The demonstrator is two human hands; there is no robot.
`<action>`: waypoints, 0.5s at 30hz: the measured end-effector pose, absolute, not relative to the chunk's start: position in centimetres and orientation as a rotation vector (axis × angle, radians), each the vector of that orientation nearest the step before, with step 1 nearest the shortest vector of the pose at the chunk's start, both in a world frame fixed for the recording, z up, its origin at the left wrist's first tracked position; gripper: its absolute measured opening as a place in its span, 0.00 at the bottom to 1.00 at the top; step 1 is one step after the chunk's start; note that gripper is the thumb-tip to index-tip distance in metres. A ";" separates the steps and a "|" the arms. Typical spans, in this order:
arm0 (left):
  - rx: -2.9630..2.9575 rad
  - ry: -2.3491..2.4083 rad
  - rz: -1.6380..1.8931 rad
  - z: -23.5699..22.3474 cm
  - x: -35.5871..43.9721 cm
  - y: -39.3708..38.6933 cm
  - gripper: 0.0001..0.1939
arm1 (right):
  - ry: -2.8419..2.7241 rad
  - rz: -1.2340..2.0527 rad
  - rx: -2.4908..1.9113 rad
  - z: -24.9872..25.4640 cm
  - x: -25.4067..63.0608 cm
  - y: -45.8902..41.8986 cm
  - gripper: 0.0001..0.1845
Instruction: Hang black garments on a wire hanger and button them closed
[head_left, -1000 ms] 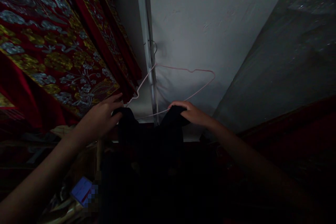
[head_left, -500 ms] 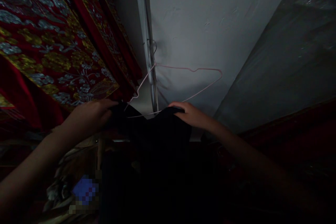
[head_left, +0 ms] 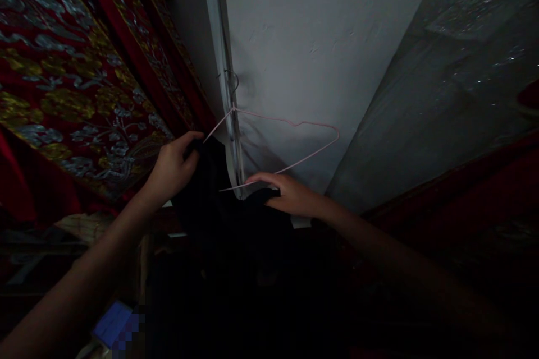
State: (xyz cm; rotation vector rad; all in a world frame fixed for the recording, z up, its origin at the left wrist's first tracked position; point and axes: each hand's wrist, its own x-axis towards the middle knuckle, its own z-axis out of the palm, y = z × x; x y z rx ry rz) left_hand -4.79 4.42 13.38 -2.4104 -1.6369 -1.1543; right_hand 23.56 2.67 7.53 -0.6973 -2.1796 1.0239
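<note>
A thin pinkish wire hanger (head_left: pixel 311 123) hangs by its hook at a grey vertical pole against the wall. Dark cloth, seemingly a black garment (head_left: pixel 236 230), covers the hanger's left shoulder and drops down into shadow. My left hand (head_left: pixel 177 165) is closed on the garment's edge at that shoulder. My right hand (head_left: pixel 286 190) pinches another part of the garment's top edge beside the hanger's lower bar, below the bare right shoulder of the hanger. The garment's lower part is lost in the dark.
Red cloth with gold and silver embroidery (head_left: pixel 76 67) hangs at the left. The grey pole (head_left: pixel 219 28) runs up the pale wall (head_left: pixel 311 28). Clear plastic sheeting (head_left: pixel 446 78) covers the right side. A lit blue screen (head_left: pixel 113 322) shows at lower left.
My left hand has moved up along the hanger's left arm, drawing the garment over that shoulder. My right hand keeps its hold near the lower bar. The view has shifted slightly.
</note>
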 end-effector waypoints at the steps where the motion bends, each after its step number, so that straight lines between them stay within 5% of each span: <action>1: -2.402 -1.623 -1.112 13.6 -5.0 4.6 0.23 | -2.152 1.000 -0.722 7.7 24.2 2.5 0.23; 9: -2.412 -1.539 -0.998 14.6 -8.1 6.1 0.21 | -1.512 0.596 -1.139 8.6 30.3 2.0 0.38; 15: -2.513 -1.600 -1.022 15.6 -9.3 6.4 0.20 | -1.723 0.580 -1.099 11.6 32.3 4.8 0.13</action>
